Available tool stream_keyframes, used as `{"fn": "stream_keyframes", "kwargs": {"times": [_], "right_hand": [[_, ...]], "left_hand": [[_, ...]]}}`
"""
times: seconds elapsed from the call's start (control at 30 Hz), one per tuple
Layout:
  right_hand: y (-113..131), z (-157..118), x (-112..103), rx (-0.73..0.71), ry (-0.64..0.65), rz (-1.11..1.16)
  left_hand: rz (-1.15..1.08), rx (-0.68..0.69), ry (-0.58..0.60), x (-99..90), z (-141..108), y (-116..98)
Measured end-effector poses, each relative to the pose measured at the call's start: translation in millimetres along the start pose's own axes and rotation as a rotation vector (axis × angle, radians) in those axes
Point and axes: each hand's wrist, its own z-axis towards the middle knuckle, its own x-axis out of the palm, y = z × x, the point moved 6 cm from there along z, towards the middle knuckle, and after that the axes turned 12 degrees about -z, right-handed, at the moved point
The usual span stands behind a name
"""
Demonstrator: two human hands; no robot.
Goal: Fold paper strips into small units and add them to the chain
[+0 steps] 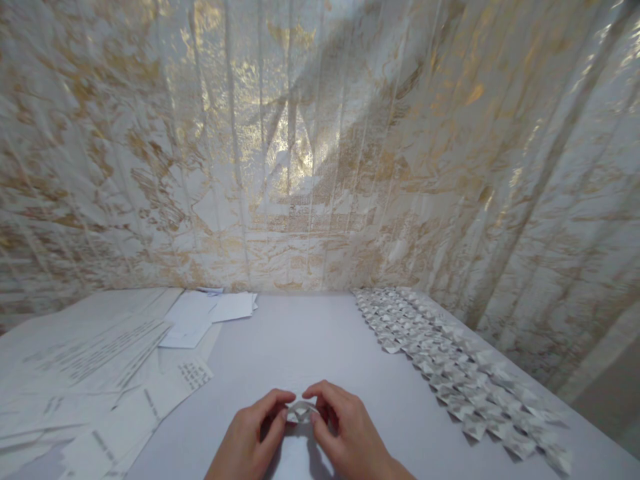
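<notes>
Between my two hands, just above the front middle of the white table, is a small folded piece of paper. It looks whitish-grey and curves upward in the middle. My left hand pinches its left end between thumb and fingers. On the other side, my right hand grips the right end, thumb in front and fingers curled behind. The finer folds are too small to make out. A shadow of the hands falls on the table below.
Many small folded paper pieces stand in rows along the right side. Printed paper sheets overlap at the left, with blank white sheets and small white slips behind them. A gold-patterned curtain hangs along the table's far edge.
</notes>
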Motion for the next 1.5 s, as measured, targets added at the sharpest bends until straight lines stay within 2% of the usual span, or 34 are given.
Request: {"fn": "stream_keyframes", "kwargs": {"times": [0.23, 0.53, 0.87, 1.27, 1.5], "right_hand": [[-3, 1, 4, 0.02, 0.017, 0.018], [1, -2, 7, -0.018, 0.026, 0.052], [-8, 0, 17, 0.011, 0.085, 0.175], [-3, -3, 14, -0.05, 0.07, -0.066], [2, -4, 8, -0.135, 0.009, -0.242]], "left_hand": [[0.171, 0.065, -0.043, 2.3, -2, 0], [0.137, 0.017, -0.066, 1.2, -3, 1], [0.185, 0.052, -0.132, 7.1, -7, -7], [0.149, 0.044, -0.056, 14.0, -7, -3], [0.137, -0.029, -0.007, 15.0, -4, 0]]}}
